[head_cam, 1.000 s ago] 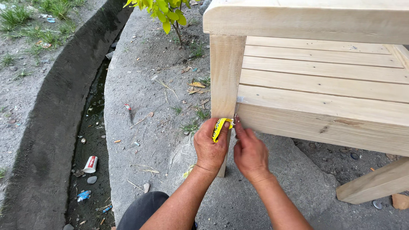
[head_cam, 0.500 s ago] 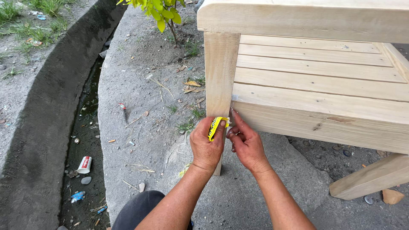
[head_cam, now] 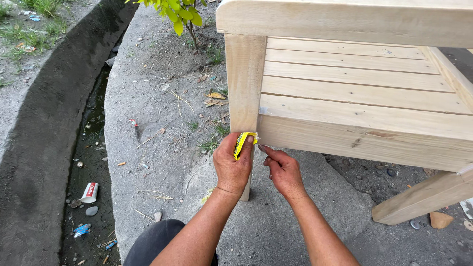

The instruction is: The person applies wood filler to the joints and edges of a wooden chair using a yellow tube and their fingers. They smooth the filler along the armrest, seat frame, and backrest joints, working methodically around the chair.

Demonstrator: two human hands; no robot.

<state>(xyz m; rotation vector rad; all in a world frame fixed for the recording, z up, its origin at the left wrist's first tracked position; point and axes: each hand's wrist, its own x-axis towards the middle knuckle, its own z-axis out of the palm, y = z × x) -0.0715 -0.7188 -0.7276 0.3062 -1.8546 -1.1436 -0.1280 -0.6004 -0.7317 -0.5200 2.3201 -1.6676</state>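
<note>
Yellow with black print, a small squeeze tube [head_cam: 241,143] sits pinched in the left hand [head_cam: 232,165], thumb and fingers curled tight around it, its tip pressed to the corner where the pale wooden leg [head_cam: 244,83] meets the front rail [head_cam: 364,140] of an unfinished slatted chair. The right hand [head_cam: 283,170] hovers just beside it under the rail, fingers loosely bent and holding nothing, forefinger pointing toward the joint. By the look of it, the step in hand is squeezing the tube's contents into that joint; the next move seems to call for steady pressure and a finger ready to press or wipe the seam. Left of the concrete slab [head_cam: 162,162], in the dark gutter [head_cam: 93,148], lies a crushed white-and-red cup [head_cam: 89,192], and lower down a crumpled blue wrapper [head_cam: 81,230].
</note>
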